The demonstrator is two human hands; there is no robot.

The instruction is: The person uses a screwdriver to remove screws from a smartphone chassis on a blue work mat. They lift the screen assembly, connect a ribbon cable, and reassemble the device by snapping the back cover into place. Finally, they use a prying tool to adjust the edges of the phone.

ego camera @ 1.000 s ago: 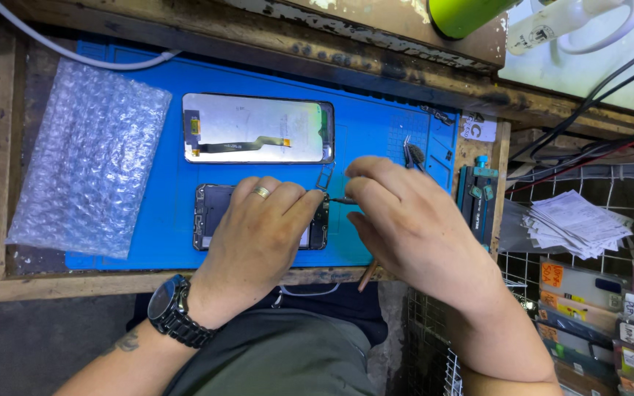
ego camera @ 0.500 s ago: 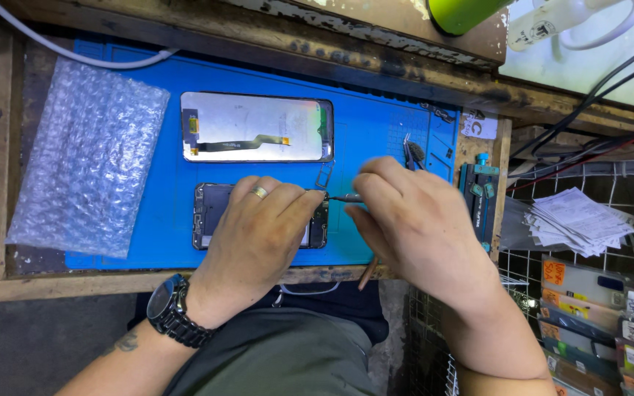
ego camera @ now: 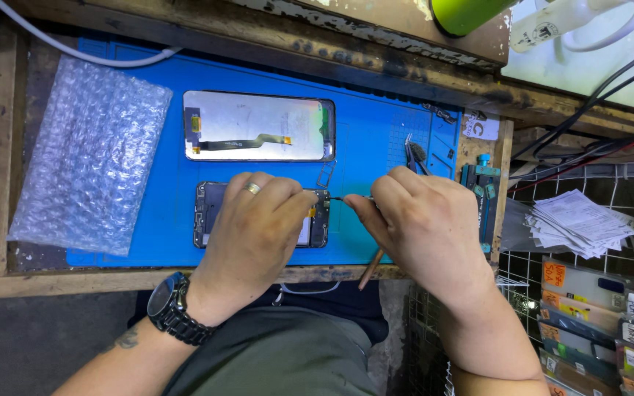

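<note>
An opened phone body (ego camera: 210, 213) lies on the blue work mat (ego camera: 376, 147), mostly covered by my left hand (ego camera: 258, 227), which presses down on it; that hand wears a ring and a black wristwatch. My right hand (ego camera: 420, 227) grips a thin screwdriver (ego camera: 370, 268) with a brown handle, its metal tip pointing left at the phone's right end. A detached phone screen (ego camera: 258, 126) lies face down just beyond, showing its silvery back and a flex cable.
A sheet of bubble wrap (ego camera: 86, 158) covers the mat's left side. Tweezers (ego camera: 409, 152) and a blue tool block (ego camera: 478, 198) sit at the mat's right edge. Paper slips (ego camera: 577, 224) and boxed parts (ego camera: 610, 315) lie to the right. Cables run along the back.
My right hand has shifted slightly with the screwdriver at the phone's right end. My left hand stays pressed on the phone body.
</note>
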